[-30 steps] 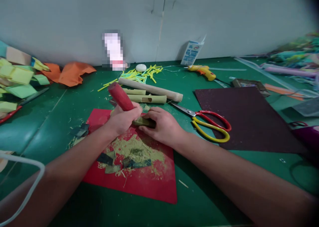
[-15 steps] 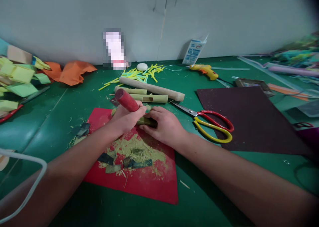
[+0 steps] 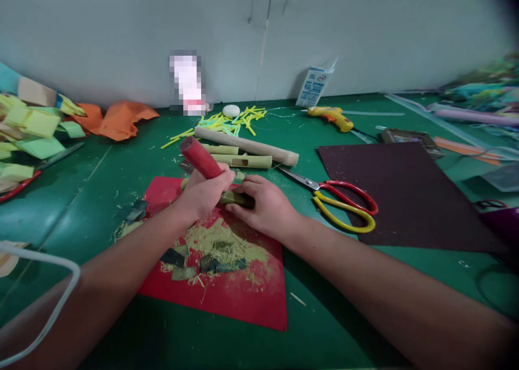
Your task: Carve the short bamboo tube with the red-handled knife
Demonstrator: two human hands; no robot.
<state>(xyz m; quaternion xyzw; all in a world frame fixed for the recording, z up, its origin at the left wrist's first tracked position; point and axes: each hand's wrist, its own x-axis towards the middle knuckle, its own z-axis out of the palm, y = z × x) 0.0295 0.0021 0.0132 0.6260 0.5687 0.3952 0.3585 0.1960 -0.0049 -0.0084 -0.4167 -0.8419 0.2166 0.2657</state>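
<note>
My left hand [image 3: 201,192] is closed round a red-handled tool [image 3: 198,154], whose thick handle tilts up and to the left. The tool's working end is hidden behind my fingers, close to the bamboo. A green bamboo piece [image 3: 233,198] lies across the red sheet [image 3: 251,310], its right end covered by my right hand [image 3: 268,202], which grips it. Pale bamboo dust [image 3: 239,240] and several dark green chips [image 3: 231,265] are scattered on the sheet below both hands.
Beyond my hands lie a wooden rod [image 3: 243,144] and a bamboo tube with a square hole [image 3: 259,162]. Scissors [image 3: 344,205] overlap a dark brown sheet [image 3: 389,191] on the right. Farther back are a yellow glue gun [image 3: 332,117], a carton [image 3: 316,86] and yellow sticks [image 3: 211,122].
The red handle has shifted slightly up and left with my left hand. My right hand stays on the bamboo piece. The whole view has moved a little.
</note>
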